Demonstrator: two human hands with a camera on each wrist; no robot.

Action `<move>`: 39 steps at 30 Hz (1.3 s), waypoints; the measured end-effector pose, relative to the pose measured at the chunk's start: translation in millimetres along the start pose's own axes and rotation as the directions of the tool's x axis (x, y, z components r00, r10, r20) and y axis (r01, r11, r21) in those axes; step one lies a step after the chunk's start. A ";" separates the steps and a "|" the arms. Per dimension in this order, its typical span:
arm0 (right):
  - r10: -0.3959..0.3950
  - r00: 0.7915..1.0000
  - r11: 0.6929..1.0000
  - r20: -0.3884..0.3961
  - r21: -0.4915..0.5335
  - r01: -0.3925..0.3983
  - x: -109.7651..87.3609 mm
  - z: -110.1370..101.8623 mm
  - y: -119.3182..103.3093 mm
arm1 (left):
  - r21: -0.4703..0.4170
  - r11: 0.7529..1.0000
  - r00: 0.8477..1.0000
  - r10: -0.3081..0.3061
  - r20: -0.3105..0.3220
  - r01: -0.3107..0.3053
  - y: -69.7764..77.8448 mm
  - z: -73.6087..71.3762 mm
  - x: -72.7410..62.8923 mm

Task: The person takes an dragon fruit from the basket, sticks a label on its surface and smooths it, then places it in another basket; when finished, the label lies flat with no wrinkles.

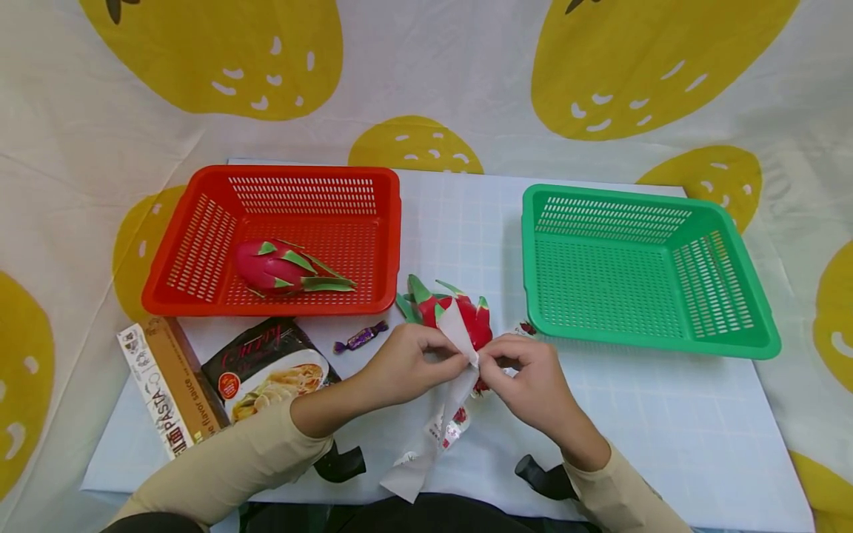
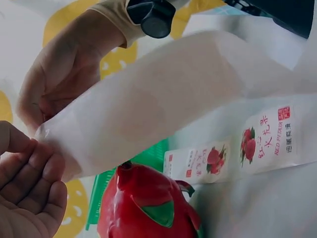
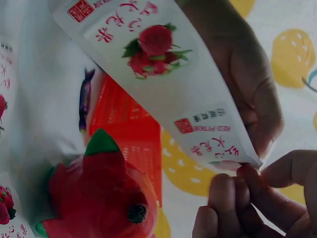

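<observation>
A strip of dragon fruit stickers (image 1: 457, 326) on white backing paper hangs between my two hands and trails down to the table's front edge. My left hand (image 1: 420, 359) pinches it near one end. At the same end my right hand (image 1: 533, 374) pinches the strip's edge, fingertips almost meeting the left ones. Printed labels with red fruit pictures show on the strip (image 3: 163, 74) in the right wrist view; its plain back faces the left wrist camera. Just beyond the hands, a red dragon fruit (image 1: 477, 323) with green tips lies on the table, partly hidden by the strip.
To the left, a red basket (image 1: 300, 172) holds another dragon fruit (image 1: 273, 268). On the right stands a green basket (image 1: 600, 289). A pasta box (image 1: 175, 381), a black curry packet (image 1: 266, 363) and a purple wrapped candy (image 1: 360, 337) lie at the left.
</observation>
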State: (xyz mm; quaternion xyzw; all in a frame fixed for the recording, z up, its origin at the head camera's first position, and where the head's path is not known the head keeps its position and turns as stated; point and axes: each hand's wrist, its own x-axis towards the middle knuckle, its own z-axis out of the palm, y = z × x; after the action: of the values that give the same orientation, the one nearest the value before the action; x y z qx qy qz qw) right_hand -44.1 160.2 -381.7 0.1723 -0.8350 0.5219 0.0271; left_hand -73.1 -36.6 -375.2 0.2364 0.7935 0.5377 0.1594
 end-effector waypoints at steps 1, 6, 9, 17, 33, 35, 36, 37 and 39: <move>-0.003 1.000 1.000 0.008 -0.008 0.003 0.3 -0.5 -0.1 | 0.008 1.000 1.000 0.001 0.001 -0.001 0.4 -0.2 0.1; -0.022 0.998 0.999 0.057 -0.045 0.025 1.8 -3.8 -0.3 | 0.033 0.999 1.000 0.008 0.005 -0.008 0.5 -0.8 0.2; -0.024 0.995 0.999 0.092 -0.036 0.027 2.2 -4.7 -0.2 | 0.030 1.000 1.000 0.001 0.005 -0.002 -1.8 0.6 0.1; -0.155 0.987 0.978 0.033 -0.138 0.158 1.5 0.7 0.5 | -0.004 0.998 0.998 -0.061 0.006 0.061 -3.2 4.6 1.5; -0.039 0.998 0.966 -0.053 0.255 0.051 2.1 5.9 2.2 | -0.017 0.999 1.000 -0.030 -0.006 0.030 1.2 2.6 1.1; -0.031 0.997 0.966 -0.077 0.254 0.050 1.9 7.2 0.9 | -0.015 0.999 0.999 -0.036 -0.013 0.036 1.8 2.6 0.9; -0.026 0.996 0.966 -0.089 0.254 0.048 1.7 7.8 0.4 | -0.016 0.999 0.999 -0.037 -0.017 0.037 2.1 2.6 0.8; -0.025 0.995 0.966 -0.101 0.255 0.050 1.6 8.5 0.1 | -0.018 0.999 0.999 -0.038 -0.021 0.038 2.4 2.7 0.8; -0.022 0.994 0.963 -0.109 0.265 0.051 1.5 9.5 0.2 | -0.030 0.999 0.999 -0.041 -0.026 0.040 2.7 2.6 0.8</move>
State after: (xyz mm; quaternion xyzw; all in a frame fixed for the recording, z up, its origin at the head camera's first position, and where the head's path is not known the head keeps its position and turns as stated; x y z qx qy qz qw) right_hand -44.3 151.5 -385.8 0.1619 -0.7510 0.6376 0.0572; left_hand -71.9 -33.3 -373.7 0.2107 0.7921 0.5492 0.1631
